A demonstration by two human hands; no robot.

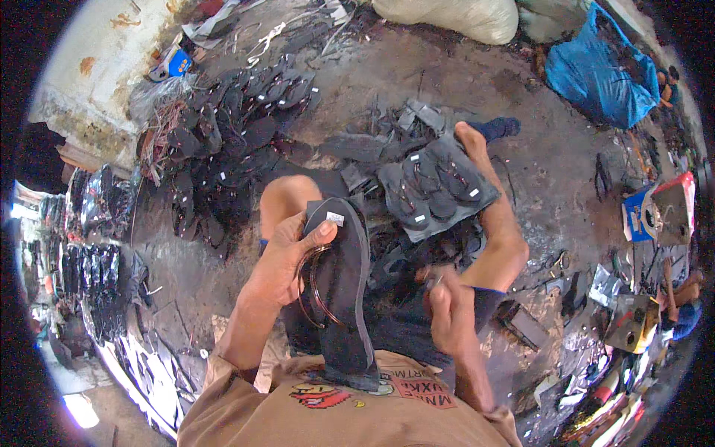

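Note:
My left hand (285,259) is closed round one edge of a black flip-flop (344,279), its thumb lying beside a small white label near one end. Thin brown-gold straps bow out from the sole next to my fingers. The sole stands lengthwise in front of my chest, its lower end against my shirt. My right hand (450,311) is closed in a fist to the right of the flip-flop, apart from it. The fingertips are blurred, and whatever they may hold cannot be made out.
Several finished sandals (439,182) lie on a dark sheet by my right leg. A large heap of black sandals (238,134) covers the floor at the far left. A blue bag (603,74) stands far right, near a pale sack (454,16). Cardboard boxes (633,324) sit at right.

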